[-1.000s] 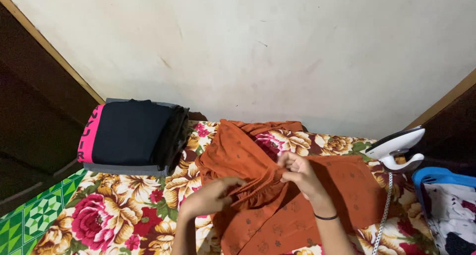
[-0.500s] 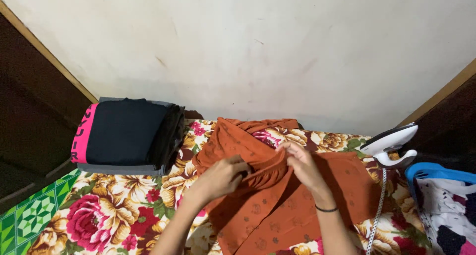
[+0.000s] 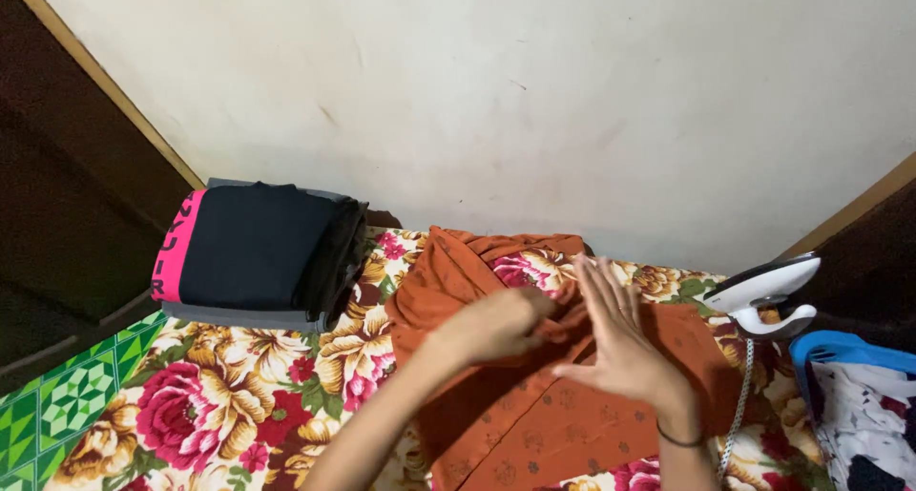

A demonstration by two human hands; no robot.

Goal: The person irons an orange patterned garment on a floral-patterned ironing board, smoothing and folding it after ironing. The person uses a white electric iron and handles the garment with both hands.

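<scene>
My left hand [image 3: 501, 324] is closed around a bunched fold of the rust-orange printed cotton garment [image 3: 534, 405], fingers curled and pressed together into the cloth near its gathered middle. My right hand [image 3: 615, 343] lies just beside it, palm down and fingers spread flat, resting on the same garment and pinching nothing; a thin dark band sits at that wrist.

The garment lies across the middle of the floral bedsheet with big pink and cream flowers on a dark red ground [image 3: 248, 386], one part running toward the far wall and the rest coming down to the near edge of the view.

On the far left of the sheet stands a stack of folded dark clothes with a pink band on its left side [image 3: 253, 248], well apart from my hands. On the right, a white electric iron with a dark soleplate [image 3: 768, 291] stands tilted on its heel, its braided white cord [image 3: 739, 410] running toward me. At the far right edge is a blue plastic basket [image 3: 840, 348] holding patterned cloth.
</scene>
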